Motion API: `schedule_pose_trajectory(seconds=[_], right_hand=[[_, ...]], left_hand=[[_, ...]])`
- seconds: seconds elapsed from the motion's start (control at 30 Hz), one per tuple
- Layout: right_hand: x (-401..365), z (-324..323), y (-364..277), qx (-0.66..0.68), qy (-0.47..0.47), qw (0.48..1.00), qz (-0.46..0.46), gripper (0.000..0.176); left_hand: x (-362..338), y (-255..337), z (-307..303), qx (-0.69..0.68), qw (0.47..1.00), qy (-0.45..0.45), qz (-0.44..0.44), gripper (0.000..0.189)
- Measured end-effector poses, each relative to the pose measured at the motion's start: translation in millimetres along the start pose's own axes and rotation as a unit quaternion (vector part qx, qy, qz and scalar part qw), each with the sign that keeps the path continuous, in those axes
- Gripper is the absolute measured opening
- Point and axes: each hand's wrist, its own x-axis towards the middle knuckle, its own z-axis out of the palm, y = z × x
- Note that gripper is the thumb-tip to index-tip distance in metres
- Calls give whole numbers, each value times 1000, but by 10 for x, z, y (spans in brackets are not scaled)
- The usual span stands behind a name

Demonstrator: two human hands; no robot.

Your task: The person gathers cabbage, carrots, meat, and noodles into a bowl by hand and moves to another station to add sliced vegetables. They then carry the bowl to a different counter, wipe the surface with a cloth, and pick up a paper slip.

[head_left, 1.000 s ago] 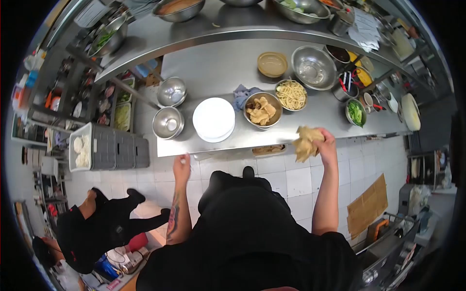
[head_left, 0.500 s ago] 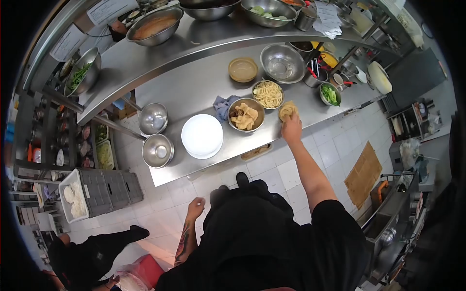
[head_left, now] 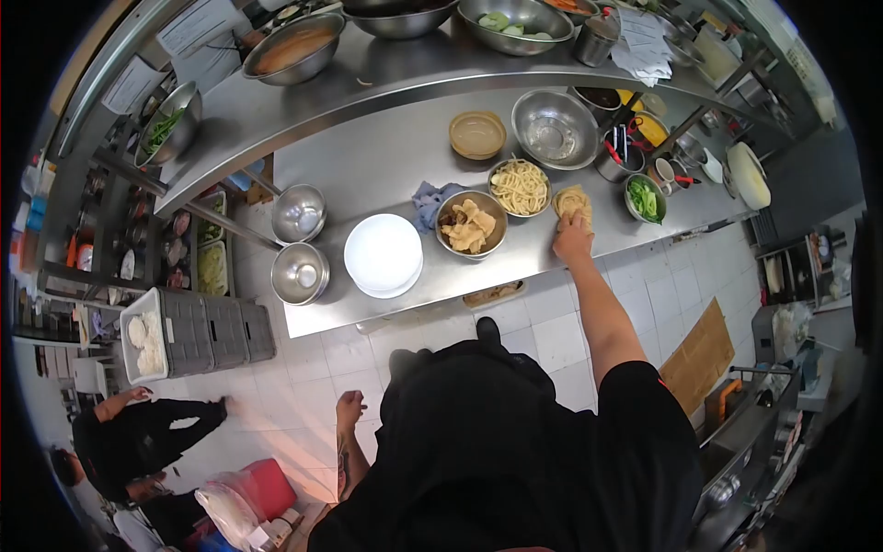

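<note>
My right hand (head_left: 573, 239) reaches out over the steel counter (head_left: 322, 175), its fingers closed on a tan crumpled bundle (head_left: 574, 201) that looks like cloth. Just left of the bundle is a steel bowl of noodles (head_left: 520, 188). Nearer the front edge, another bowl holds battered fried pieces (head_left: 469, 226). To the right of my hand sits a small bowl of chopped greens (head_left: 646, 200). My left hand (head_left: 350, 409) hangs low beside my body, fingers curled with nothing visible in them, away from the counter.
White plates (head_left: 383, 253) are stacked beside two groups of steel bowls (head_left: 300, 273). A blue-grey cloth (head_left: 432, 203) lies behind the fried pieces. An overhead shelf (head_left: 405, 64) carries large bowls. Grey crates (head_left: 216, 329) stand at left; another person (head_left: 129, 442) is at lower left.
The view has shifted slightly. My right hand stays on the tan bundle, which has changed shape a little. The person at lower left has changed position, and my left hand remains low.
</note>
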Motion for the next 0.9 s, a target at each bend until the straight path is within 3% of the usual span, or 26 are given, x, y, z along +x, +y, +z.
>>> schedule_pose_trajectory(seconds=[0.03,0.1,0.13,0.2,0.27,0.33,0.37,0.43,0.47,0.53,0.57,0.7,0.77,0.9], right_hand=[[22,-49,43,1,-3,1000,-5,60],[56,-240,95,20,-5,999,-43,55],[43,-238,115,22,-6,999,-48,55],[-199,-152,173,72,115,975,-178,49],[-468,37,148,67,165,956,-231,51],[-704,-54,59,26,37,974,-222,57],[-678,25,33,30,37,974,-220,57],[-603,130,-5,-38,-2,973,-228,73],[-576,94,-28,-65,-35,968,-241,73],[-514,-29,-103,-97,-90,955,-266,66],[-461,25,-114,-102,-109,947,-284,59],[-419,-36,-186,-107,-131,947,-274,61],[-438,-157,-112,-94,-134,945,-284,59],[-442,42,-57,-84,-93,942,-311,50]], left_hand=[[-57,180,119,0,1000,4,-4,36],[-196,817,319,-129,991,32,-1,36],[-190,1058,384,-123,991,34,41,36],[-161,1498,502,-78,990,44,109,38],[-87,1913,596,-41,988,56,135,39],[-21,2201,679,13,958,123,257,40],[51,2219,682,17,958,124,259,40],[206,2417,756,277,865,217,358,36],[96,2601,817,289,901,156,284,32],[141,2688,917,353,901,139,212,31],[252,2625,939,362,896,140,216,34],[528,2594,952,483,843,88,220,50],[477,2767,969,490,858,65,141,57],[346,2962,1084,514,842,122,111,64]])
